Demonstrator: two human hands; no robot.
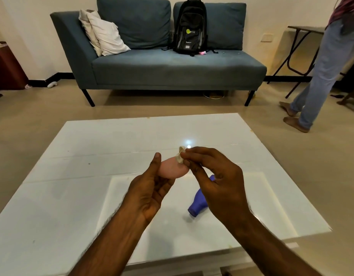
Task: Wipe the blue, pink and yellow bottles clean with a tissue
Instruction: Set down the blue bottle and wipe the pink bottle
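Two bottles visible | left hand [150, 188] grips pink bottle [171, 169] over table [72, 176] middle | right hand [216, 176] pinches tissue [180, 155] against its far end | blue bottle [198, 202] lies sideways nearer front edge | yellow bottle unseen; task judged roughly midway

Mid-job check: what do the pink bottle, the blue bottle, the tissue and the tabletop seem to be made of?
The pink bottle: likely matte plastic; smooth, opaque, no sharp glints.
The blue bottle: probably plastic too, slightly satin; soft sheen along its side.
The tissue: thin crumpled paper, off-white.
The tabletop: glossy white, glass or lacquer; it mirrors a lamp spot.
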